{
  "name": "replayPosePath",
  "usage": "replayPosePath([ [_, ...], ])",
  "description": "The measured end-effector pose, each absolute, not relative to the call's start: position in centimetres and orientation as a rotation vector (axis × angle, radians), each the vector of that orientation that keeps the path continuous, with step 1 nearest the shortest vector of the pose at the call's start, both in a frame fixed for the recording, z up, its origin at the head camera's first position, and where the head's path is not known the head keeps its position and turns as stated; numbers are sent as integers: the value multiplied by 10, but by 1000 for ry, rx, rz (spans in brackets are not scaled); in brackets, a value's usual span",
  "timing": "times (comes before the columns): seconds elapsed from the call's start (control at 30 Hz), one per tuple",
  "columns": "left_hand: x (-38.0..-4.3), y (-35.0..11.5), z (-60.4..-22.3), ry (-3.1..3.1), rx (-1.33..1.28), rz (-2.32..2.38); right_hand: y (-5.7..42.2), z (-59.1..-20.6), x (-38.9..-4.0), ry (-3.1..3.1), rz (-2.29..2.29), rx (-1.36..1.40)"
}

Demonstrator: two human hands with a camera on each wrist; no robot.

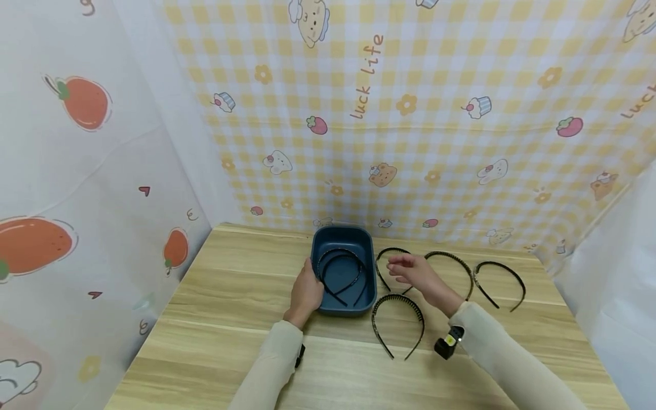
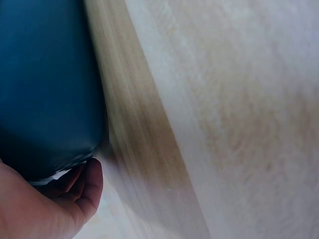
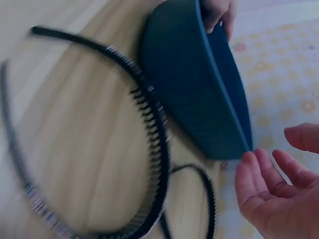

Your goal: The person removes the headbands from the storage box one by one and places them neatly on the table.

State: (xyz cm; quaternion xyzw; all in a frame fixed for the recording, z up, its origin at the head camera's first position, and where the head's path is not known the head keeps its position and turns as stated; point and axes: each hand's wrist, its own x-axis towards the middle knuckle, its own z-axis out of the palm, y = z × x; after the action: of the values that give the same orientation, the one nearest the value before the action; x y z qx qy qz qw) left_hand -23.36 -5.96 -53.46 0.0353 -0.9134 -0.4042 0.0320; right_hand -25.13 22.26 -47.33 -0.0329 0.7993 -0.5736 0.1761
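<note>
Wood-grain table [image 1: 241,279], left hand [image 1: 306,289] gripping a blue rectangular plastic tub [image 1: 342,311], right hand [image 1: 420,275] loose, empty; probably mid-loading, so next pinch a curved black headband [image 1: 398,296].

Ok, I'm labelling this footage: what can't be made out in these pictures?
Head view: part of one headband, behind the right hand.
Left wrist view: the rest of the blue bin, cut off by the top and left edges.
Right wrist view: ornament detail on the nearest headband, blurred; the headbands inside the bin, hidden by its wall.
</note>
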Motion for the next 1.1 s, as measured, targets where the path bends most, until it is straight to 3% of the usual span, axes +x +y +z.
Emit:
replayPosePath([
  [0.4, -235, -58, -534, -2818, 132, -1271, 172, -463, -282, 1966, -1695, -155],
  [1.1, -236, -58, -536, -2810, 135, -1268, 126, -468, -299, 2046, -1503, 133],
])
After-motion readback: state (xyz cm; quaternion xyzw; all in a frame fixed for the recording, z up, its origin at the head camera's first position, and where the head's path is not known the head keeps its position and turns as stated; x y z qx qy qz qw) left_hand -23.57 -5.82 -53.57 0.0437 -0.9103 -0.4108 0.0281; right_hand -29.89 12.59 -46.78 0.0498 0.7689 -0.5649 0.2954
